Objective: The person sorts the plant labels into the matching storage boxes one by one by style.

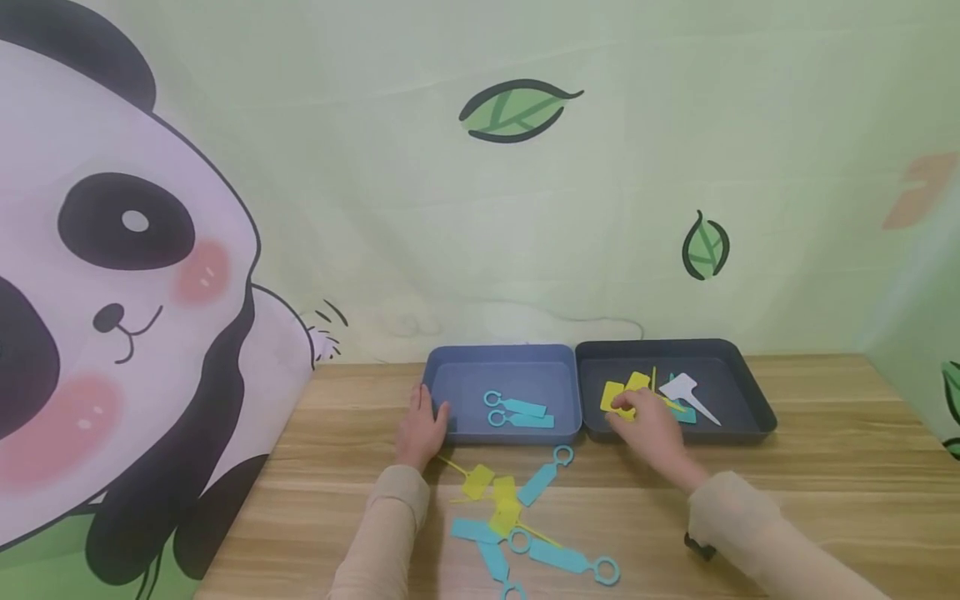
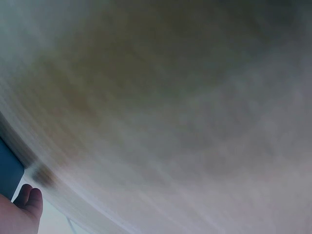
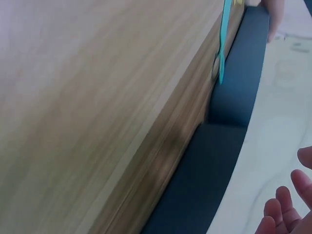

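Observation:
My left hand (image 1: 422, 429) rests against the left wall of the blue tray (image 1: 457, 364), its fingers extended along the side. Two turquoise ring-ended tags (image 1: 525, 407) lie in that tray. Over the dark tray (image 1: 753, 400), my right hand (image 1: 651, 429) hovers with loosely bent fingers. Right by its fingertips is a yellow tag (image 1: 611, 393), with another yellow tag (image 1: 637, 381) beside it. A white T-shaped plant label (image 1: 681, 387) lies in the same tray, partly over a turquoise tag (image 1: 686, 414). In the right wrist view, the right fingers (image 3: 283, 197) are spread apart and nothing shows between them.
In front of the trays, several turquoise ring tags (image 1: 558, 556) and yellow stake labels (image 1: 506, 512) lie scattered on the wooden table (image 1: 315, 517), some overlapping. The two trays stand side by side close to the back wall sheet (image 1: 390, 208).

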Demonstrator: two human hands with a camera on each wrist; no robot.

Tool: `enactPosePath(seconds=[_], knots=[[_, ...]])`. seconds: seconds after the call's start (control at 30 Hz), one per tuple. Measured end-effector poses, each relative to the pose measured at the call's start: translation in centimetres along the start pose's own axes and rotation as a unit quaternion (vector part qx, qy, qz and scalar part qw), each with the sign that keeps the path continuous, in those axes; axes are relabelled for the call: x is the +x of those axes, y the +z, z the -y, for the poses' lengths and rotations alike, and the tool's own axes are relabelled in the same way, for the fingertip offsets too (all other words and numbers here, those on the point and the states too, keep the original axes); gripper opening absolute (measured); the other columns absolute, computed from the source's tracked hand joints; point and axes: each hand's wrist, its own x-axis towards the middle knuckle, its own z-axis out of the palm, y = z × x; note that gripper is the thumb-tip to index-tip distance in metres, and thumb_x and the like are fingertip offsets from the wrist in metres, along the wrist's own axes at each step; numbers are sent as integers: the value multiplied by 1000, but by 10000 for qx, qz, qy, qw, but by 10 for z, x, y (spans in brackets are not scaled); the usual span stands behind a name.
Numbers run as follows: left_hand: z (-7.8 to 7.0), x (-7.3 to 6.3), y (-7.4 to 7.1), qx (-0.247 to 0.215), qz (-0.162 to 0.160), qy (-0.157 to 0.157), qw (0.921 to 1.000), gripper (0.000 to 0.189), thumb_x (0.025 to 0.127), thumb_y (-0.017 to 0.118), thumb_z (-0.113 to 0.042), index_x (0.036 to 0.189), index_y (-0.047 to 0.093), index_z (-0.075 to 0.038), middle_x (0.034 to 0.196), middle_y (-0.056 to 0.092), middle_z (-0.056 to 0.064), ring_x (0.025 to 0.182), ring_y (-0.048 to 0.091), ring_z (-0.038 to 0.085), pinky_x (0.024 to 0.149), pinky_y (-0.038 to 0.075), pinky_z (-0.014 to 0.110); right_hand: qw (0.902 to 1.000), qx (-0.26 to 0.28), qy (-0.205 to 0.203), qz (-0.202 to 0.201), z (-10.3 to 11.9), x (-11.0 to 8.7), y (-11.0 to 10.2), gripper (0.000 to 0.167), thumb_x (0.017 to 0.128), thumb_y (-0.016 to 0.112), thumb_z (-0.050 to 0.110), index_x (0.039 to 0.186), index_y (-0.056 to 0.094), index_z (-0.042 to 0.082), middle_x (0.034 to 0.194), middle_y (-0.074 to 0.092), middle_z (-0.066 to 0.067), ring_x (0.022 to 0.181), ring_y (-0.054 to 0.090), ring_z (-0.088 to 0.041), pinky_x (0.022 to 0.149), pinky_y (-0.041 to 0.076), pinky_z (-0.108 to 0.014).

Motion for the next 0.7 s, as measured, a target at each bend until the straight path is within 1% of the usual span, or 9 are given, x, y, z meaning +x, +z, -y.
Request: enactPosePath(seconds=[0.2,0.43,0.57,0.7], knots=[[0,0,0,21,15,-3,10000,66,92,32,-42,140,17,-1,148,12,13,125,34,37,100,32,46,9990,-33,-192,393,13,-12,2,21,76,66,19,91,64,5,91,59,-9,80,54,-20,67,45,-34],[0,2,0,-47,32,-14,10000,66,92,32,-43,141,16,-2,149,11,13,126,32,37,101,30,47,9957,-206,-559,703,23,-24,8,16,74,69,19,85,65,9,82,57,-1,75,50,-14,66,43,-30],[1,3,2,-45,1,4,10000,67,92,33,-43,141,16,-1,148,12,13,125,34,38,100,31,47,9925,-187,-570,1067,29,-34,12,15,73,69,20,83,64,11,81,55,2,77,52,-13,68,46,-30],[2,2,3,16,-22,10,10000,66,92,32,-43,140,17,-1,148,13,13,124,35,38,99,32,47,9863,-246,-559,1533,33,-45,18,17,71,71,25,82,64,15,82,54,4,76,51,-11,67,45,-28]])
